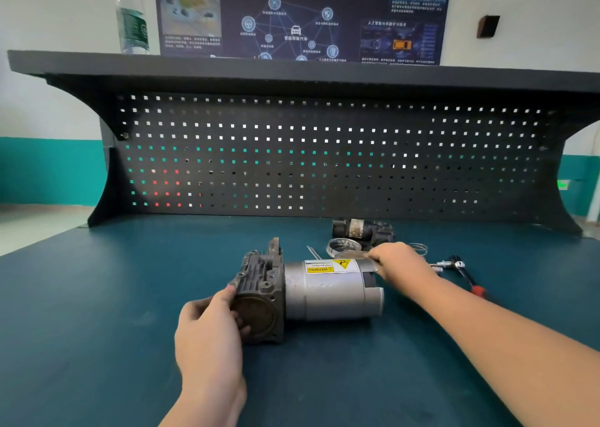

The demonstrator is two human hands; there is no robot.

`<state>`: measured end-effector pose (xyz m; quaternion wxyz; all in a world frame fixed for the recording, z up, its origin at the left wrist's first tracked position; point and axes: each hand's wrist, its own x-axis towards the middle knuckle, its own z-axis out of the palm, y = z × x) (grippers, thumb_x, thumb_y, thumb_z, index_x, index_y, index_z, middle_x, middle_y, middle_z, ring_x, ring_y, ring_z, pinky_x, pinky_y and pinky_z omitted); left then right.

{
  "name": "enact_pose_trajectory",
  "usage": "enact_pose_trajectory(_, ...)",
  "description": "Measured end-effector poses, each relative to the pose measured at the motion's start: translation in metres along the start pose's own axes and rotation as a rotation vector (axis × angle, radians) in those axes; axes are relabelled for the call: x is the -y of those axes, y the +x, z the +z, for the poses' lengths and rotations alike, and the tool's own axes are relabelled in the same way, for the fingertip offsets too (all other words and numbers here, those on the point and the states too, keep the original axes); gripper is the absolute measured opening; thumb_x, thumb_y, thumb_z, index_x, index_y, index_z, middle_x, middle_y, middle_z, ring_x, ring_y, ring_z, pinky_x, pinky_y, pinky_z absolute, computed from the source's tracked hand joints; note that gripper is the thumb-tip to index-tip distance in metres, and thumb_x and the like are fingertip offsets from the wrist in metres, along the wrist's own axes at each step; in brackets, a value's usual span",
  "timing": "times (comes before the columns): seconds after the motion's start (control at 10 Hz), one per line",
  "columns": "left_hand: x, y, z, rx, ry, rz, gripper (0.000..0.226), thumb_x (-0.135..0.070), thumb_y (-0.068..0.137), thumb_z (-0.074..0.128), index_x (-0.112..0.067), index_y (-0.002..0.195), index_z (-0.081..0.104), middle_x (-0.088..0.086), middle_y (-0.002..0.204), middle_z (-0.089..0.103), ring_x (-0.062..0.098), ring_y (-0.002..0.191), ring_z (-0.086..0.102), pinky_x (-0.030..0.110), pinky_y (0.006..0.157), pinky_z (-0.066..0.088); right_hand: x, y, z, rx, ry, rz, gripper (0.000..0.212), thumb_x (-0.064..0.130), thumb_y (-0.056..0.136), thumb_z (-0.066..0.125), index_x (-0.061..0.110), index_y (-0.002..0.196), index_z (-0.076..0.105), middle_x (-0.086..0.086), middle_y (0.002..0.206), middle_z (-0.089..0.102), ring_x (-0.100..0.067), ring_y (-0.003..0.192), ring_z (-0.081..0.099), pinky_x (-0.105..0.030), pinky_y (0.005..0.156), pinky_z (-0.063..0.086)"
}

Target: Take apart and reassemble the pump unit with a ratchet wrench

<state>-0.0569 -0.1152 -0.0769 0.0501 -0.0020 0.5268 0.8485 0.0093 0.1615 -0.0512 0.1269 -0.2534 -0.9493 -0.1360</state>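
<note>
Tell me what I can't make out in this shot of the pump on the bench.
Head view only:
- right hand fingertips: behind the pump unit, so any grip is unclear.
- ratchet wrench: handle partly behind the right forearm.
- dark part at the back: small, blurred.
- poster text: too small.

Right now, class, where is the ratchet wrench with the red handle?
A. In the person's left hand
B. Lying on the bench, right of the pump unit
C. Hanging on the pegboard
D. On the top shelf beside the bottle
B: the ratchet wrench lies flat on the bench, right of the pump unit, beyond the right forearm, and neither hand holds it.
</note>
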Motion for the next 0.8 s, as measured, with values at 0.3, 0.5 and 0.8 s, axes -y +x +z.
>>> enact_pose_trajectory(0.3,0.002,0.0,0.001,-0.019,0.002,0.012,0.018,-0.021,0.083,0.066,-0.014,0.074,0.053,0.006,0.069,0.054,0.018,0.057,0.051,0.031,0.06,0.046,-0.001,-0.032,0.001,-0.047,0.133,0.003,0.019,0.018,0.094,0.048,0.019,0.079,0.06,-0.011,0.1,0.065,-0.029,0.091,0.06,-0.028,0.069,0.036)
enact_pose_trajectory(0.5,0.003,0.001,0.0,-0.02,0.016,0.014,0.018,-0.021,0.083,0.066,-0.013,0.073,0.053,0.007,0.069,0.054,0.019,0.057,0.052,0.031,0.061,0.047,-0.001,-0.029,0.003,0.117,0.143,0.033,0.022,0.005,0.085,0.047,0.011,0.093,0.067,-0.012,0.101,0.066,-0.027,0.094,0.061,-0.027,0.071,0.044)
enact_pose_trajectory(0.8,-0.001,-0.003,-0.007,0.031,0.161,0.1,0.037,-0.038,0.082,0.063,-0.009,0.104,0.056,0.013,0.097,0.064,0.029,0.085,0.063,0.045,0.085,0.051,0.01,-0.087,-0.094,-0.404,0.948,0.172,0.029,0.009,0.085,0.057,0.029,0.1,0.072,0.004,0.102,0.073,-0.007,0.091,0.065,-0.017,0.085,0.046)
